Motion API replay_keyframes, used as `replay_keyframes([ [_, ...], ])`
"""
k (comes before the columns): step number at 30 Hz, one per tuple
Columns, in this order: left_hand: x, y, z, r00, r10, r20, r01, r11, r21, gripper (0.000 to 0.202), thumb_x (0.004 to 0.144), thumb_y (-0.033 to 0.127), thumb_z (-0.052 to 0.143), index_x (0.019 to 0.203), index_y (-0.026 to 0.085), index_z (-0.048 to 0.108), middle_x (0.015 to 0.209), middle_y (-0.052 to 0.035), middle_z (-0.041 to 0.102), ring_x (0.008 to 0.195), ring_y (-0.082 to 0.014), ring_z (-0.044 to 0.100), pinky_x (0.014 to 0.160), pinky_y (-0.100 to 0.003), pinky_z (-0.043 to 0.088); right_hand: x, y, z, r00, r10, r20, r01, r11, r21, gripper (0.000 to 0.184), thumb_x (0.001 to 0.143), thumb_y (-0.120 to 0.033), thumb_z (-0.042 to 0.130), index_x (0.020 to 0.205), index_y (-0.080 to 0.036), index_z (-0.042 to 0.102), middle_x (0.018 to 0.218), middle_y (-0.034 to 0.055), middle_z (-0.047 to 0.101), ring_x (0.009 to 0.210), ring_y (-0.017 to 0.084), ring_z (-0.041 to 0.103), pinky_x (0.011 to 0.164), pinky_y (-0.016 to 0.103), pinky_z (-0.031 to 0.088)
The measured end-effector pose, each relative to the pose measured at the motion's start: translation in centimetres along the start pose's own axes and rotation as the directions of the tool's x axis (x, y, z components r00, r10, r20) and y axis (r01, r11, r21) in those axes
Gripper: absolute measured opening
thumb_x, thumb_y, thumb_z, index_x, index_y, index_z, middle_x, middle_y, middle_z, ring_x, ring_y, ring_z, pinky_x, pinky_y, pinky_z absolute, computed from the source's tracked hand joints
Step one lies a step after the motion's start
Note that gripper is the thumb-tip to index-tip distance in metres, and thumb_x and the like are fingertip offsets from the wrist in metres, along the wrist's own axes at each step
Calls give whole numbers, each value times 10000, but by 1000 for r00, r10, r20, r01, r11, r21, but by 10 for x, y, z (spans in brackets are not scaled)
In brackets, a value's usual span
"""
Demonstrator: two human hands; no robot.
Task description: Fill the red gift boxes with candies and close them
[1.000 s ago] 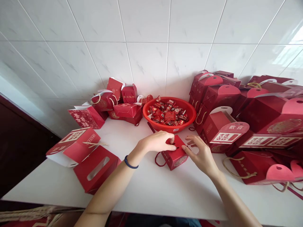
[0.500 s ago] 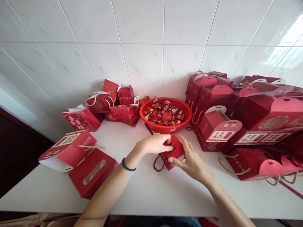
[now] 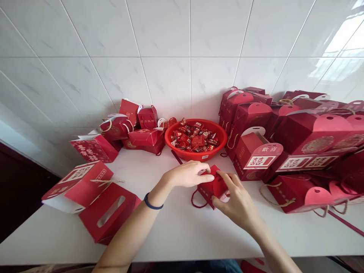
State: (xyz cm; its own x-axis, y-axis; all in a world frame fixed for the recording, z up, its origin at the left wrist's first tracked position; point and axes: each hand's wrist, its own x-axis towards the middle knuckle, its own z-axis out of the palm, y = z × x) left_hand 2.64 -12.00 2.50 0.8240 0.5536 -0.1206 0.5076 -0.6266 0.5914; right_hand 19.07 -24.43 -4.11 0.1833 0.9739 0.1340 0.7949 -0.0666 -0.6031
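Observation:
A small red gift box with a red cord handle sits on the white table in front of me. My left hand rests on its top, fingers pressed down on the flap. Gripping the box's right side, my right hand has its thumb and fingers closed on a rounded flap. A dark band circles my left wrist. Just behind the box stands a red plastic bowl full of wrapped red candies.
Many red gift boxes are stacked at the right. A smaller cluster of boxes stands at the back left. Two larger red boxes lie on their sides at the near left. A white tiled wall rises behind.
My right hand has moved from beside the box onto its right side and taken hold of a flap. The box has tilted and turned slightly. My left hand stayed on top.

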Motion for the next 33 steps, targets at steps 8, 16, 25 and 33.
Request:
replay_keyframes([
  [8,82,47,27,936,173,-306,-197,979,-48,281,813,444,710,836,178,625,863,-44,723,790,-191,667,680,-271,463,-32,29,-31,1000,-8,12,8,999,42,664,764,-372,590,1413,-269,494,1239,79,551,991,216,632,830,364,573],
  [16,117,78,51,932,176,-318,-187,982,-2,266,836,403,669,713,184,581,751,-43,708,676,-183,650,579,-267,402,-44,46,-41,998,-22,-62,25,999,40,674,795,-384,593,1447,-270,468,1342,97,520,1105,236,613,899,382,573],
  [25,127,67,51,907,233,-350,-223,972,69,171,872,331,623,797,177,614,815,-58,707,726,-189,650,666,-275,472,-44,45,-60,998,-45,-52,49,995,85,649,780,-357,643,1413,-302,510,1329,77,561,1096,250,633,861,375,591],
  [33,124,53,57,876,273,-397,-311,950,-33,127,847,265,643,912,162,606,953,-69,654,835,-208,627,739,-302,496,-40,13,-163,910,-78,-408,125,988,89,649,716,-532,739,1318,-333,602,1069,52,666,797,217,678,604,309,583],
])
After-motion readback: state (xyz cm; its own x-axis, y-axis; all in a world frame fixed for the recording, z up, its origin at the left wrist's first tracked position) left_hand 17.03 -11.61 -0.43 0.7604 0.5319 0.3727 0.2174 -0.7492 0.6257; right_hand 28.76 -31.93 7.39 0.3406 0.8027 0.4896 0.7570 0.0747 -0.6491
